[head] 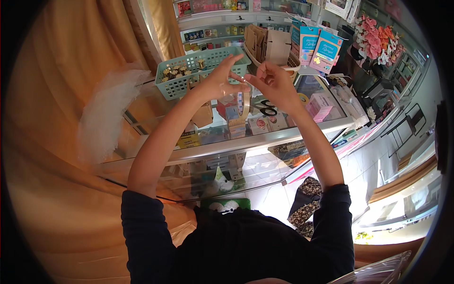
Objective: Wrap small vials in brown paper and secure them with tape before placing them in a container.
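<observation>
Both hands are raised over a glass display counter, their fingertips almost meeting. My left hand (223, 78) has its fingers spread, and a roll of clear adhesive tape (244, 103) hangs upright just below it. What holds the roll is hard to tell. My right hand (271, 83) has its thumb and fingertips bent towards the left fingers, near a small shiny spot that may be tape. Black-handled scissors (268, 108) lie on the glass under the right hand. A small brown paper bag (203, 115) sits below the left forearm.
A green plastic basket (173, 89) with small gold-topped items stands behind the left hand. Brown paper bags (278, 48) fill another basket. Blue packets (325, 51) hang at the right, near pink boxes (318, 106). Bubble wrap (110, 113) lies left by an orange curtain (64, 142).
</observation>
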The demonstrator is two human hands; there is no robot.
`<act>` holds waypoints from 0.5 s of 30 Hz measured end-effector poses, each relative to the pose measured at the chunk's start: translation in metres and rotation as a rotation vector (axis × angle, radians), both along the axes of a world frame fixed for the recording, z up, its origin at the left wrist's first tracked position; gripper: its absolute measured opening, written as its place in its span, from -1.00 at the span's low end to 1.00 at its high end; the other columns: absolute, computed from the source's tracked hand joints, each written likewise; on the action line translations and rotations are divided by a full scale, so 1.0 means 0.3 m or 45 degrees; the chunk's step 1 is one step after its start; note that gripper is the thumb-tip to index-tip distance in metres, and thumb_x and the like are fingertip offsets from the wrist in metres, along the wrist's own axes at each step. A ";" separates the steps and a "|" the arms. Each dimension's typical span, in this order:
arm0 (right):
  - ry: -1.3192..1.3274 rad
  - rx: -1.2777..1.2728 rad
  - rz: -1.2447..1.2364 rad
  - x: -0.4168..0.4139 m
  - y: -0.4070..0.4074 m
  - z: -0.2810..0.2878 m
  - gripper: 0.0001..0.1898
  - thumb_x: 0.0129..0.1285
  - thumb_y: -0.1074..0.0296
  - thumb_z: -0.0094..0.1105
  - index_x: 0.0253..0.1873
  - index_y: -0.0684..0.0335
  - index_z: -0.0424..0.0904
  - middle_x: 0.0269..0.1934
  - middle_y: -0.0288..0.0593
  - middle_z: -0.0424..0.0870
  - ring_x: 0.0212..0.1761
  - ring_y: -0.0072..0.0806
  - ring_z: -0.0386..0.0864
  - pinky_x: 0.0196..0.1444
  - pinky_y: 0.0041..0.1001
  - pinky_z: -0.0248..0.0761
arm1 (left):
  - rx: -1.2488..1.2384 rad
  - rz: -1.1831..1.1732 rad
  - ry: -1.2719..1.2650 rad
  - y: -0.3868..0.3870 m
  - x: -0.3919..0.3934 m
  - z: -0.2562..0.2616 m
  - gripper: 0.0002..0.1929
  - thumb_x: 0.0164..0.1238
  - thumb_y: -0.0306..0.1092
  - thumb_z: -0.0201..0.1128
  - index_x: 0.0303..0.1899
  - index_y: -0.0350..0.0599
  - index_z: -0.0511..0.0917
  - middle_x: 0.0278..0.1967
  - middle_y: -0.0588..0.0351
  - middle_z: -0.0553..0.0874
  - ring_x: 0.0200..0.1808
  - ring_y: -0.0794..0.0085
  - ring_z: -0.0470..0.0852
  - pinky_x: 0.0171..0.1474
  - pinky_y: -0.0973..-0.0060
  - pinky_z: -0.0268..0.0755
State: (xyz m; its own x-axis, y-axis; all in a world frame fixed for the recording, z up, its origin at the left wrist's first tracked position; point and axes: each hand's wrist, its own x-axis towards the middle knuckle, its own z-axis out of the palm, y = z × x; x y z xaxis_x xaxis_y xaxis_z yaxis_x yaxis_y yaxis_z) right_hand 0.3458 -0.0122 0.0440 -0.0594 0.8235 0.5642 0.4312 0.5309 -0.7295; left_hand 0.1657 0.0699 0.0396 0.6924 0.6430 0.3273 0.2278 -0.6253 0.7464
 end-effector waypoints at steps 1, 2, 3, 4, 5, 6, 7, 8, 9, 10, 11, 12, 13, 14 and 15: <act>-0.033 -0.121 -0.020 0.009 -0.015 -0.022 -0.71 0.17 0.25 0.42 -0.38 0.27 0.47 -0.55 -0.42 0.47 -0.52 -0.76 0.34 -0.48 -0.66 0.19 | 0.003 -0.002 0.000 0.000 -0.003 0.004 -0.07 0.15 -0.37 0.47 0.48 -0.04 0.01 0.33 -0.09 0.32 0.05 0.40 0.61 -0.04 0.38 0.54; -0.065 -0.241 -0.041 0.012 -0.029 -0.044 -0.70 0.18 0.24 0.42 -0.39 0.27 0.47 -0.58 -0.42 0.48 -0.55 -0.77 0.35 -0.50 -0.67 0.18 | 0.004 0.020 0.022 -0.001 -0.007 0.010 -0.06 0.13 -0.34 0.49 0.47 -0.04 0.02 0.36 -0.09 0.27 0.04 0.41 0.61 -0.04 0.39 0.54; -0.064 -0.240 -0.048 0.011 -0.041 -0.066 -0.70 0.18 0.24 0.42 -0.39 0.27 0.47 -0.58 -0.42 0.48 -0.55 -0.77 0.35 -0.50 -0.67 0.18 | 0.004 0.037 0.045 -0.001 -0.005 0.014 -0.05 0.11 -0.32 0.50 0.47 -0.04 0.03 0.39 -0.09 0.22 0.03 0.42 0.62 -0.03 0.40 0.54; -0.142 -0.323 -0.024 0.005 -0.053 -0.089 -0.70 0.20 0.24 0.40 -0.41 0.28 0.46 -0.58 -0.39 0.50 -0.56 -0.78 0.37 -0.54 -0.67 0.19 | 0.005 0.030 0.045 -0.001 -0.002 0.017 -0.05 0.11 -0.32 0.50 0.47 -0.04 0.03 0.39 -0.09 0.22 0.03 0.42 0.62 -0.03 0.40 0.54; -0.220 -0.407 0.000 0.000 -0.057 -0.108 -0.69 0.23 0.23 0.38 -0.42 0.28 0.46 -0.59 -0.37 0.52 -0.57 -0.79 0.39 -0.57 -0.67 0.19 | 0.013 0.033 0.071 -0.003 0.001 0.019 -0.05 0.12 -0.30 0.50 0.47 -0.03 0.03 0.41 -0.09 0.18 0.04 0.42 0.61 -0.03 0.41 0.53; -0.218 -0.407 -0.003 -0.004 -0.054 -0.128 -0.69 0.23 0.23 0.38 -0.42 0.28 0.46 -0.59 -0.37 0.52 -0.57 -0.79 0.39 -0.57 -0.67 0.19 | 0.020 0.039 0.099 -0.004 0.003 0.020 -0.06 0.13 -0.29 0.49 0.47 -0.03 0.04 0.43 -0.09 0.15 0.04 0.43 0.61 -0.03 0.42 0.53; -0.160 -0.416 0.075 -0.011 -0.049 -0.145 -0.67 0.20 0.20 0.39 -0.43 0.30 0.48 -0.59 -0.30 0.56 -0.55 -0.72 0.47 -0.53 -0.62 0.27 | 0.020 0.036 0.101 -0.005 0.005 0.022 -0.06 0.13 -0.29 0.49 0.47 -0.03 0.04 0.43 -0.09 0.15 0.04 0.43 0.61 -0.03 0.42 0.53; -0.103 -0.424 0.154 -0.015 -0.046 -0.157 -0.65 0.18 0.17 0.40 -0.44 0.31 0.49 -0.59 -0.24 0.59 -0.53 -0.64 0.55 -0.48 -0.57 0.35 | -0.010 0.011 0.078 -0.006 0.008 0.023 -0.08 0.14 -0.28 0.49 0.47 -0.02 0.05 0.41 -0.08 0.19 0.03 0.44 0.61 -0.04 0.43 0.53; -0.104 -0.424 0.155 -0.024 -0.047 -0.159 -0.65 0.18 0.17 0.40 -0.44 0.31 0.49 -0.59 -0.24 0.59 -0.53 -0.64 0.55 -0.48 -0.57 0.35 | -0.041 -0.012 0.052 -0.005 0.006 0.022 -0.09 0.15 -0.27 0.48 0.46 -0.02 0.07 0.40 -0.07 0.22 0.03 0.45 0.62 -0.05 0.43 0.53; -0.001 -0.467 0.172 -0.032 -0.047 -0.160 -0.66 0.20 0.20 0.38 -0.46 0.31 0.48 -0.59 -0.24 0.59 -0.53 -0.65 0.54 -0.48 -0.57 0.33 | -0.041 -0.010 0.051 0.002 0.002 0.017 -0.09 0.15 -0.27 0.48 0.46 -0.02 0.07 0.40 -0.07 0.22 0.03 0.45 0.62 -0.05 0.43 0.53; 0.102 -0.509 0.188 -0.039 -0.047 -0.161 -0.67 0.22 0.23 0.37 -0.48 0.31 0.47 -0.59 -0.24 0.59 -0.53 -0.65 0.54 -0.49 -0.56 0.32 | -0.060 -0.009 0.016 0.013 -0.004 0.011 -0.12 0.16 -0.28 0.48 0.45 -0.01 0.10 0.37 -0.06 0.28 0.00 0.46 0.63 -0.07 0.44 0.53; 0.101 -0.510 0.189 -0.040 -0.049 -0.161 -0.67 0.22 0.23 0.37 -0.48 0.31 0.47 -0.59 -0.24 0.59 -0.53 -0.65 0.54 -0.49 -0.56 0.32 | -0.079 -0.009 -0.020 0.017 -0.004 0.012 -0.15 0.17 -0.28 0.47 0.44 0.00 0.12 0.33 -0.04 0.34 -0.03 0.48 0.64 -0.10 0.44 0.53; 0.139 -0.526 0.188 -0.041 -0.050 -0.161 -0.67 0.23 0.26 0.36 -0.49 0.30 0.45 -0.60 -0.25 0.59 -0.54 -0.66 0.53 -0.49 -0.56 0.31 | -0.079 -0.008 -0.021 0.020 -0.003 0.011 -0.15 0.17 -0.28 0.47 0.44 0.00 0.12 0.33 -0.04 0.34 -0.03 0.48 0.64 -0.10 0.44 0.53; 0.176 -0.544 0.188 -0.042 -0.051 -0.159 -0.67 0.24 0.28 0.34 -0.50 0.29 0.44 -0.60 -0.25 0.59 -0.55 -0.66 0.52 -0.49 -0.56 0.29 | -0.105 0.018 -0.019 0.023 -0.001 0.010 -0.17 0.17 -0.31 0.46 0.43 0.00 0.14 0.31 -0.02 0.38 -0.06 0.49 0.65 -0.12 0.46 0.53; 0.176 -0.544 0.189 -0.044 -0.053 -0.154 -0.67 0.24 0.28 0.34 -0.50 0.29 0.44 -0.60 -0.25 0.59 -0.55 -0.66 0.52 -0.49 -0.56 0.29 | -0.131 0.043 -0.016 0.022 0.002 0.011 -0.18 0.18 -0.34 0.45 0.43 0.00 0.16 0.28 -0.01 0.41 -0.09 0.51 0.66 -0.14 0.48 0.53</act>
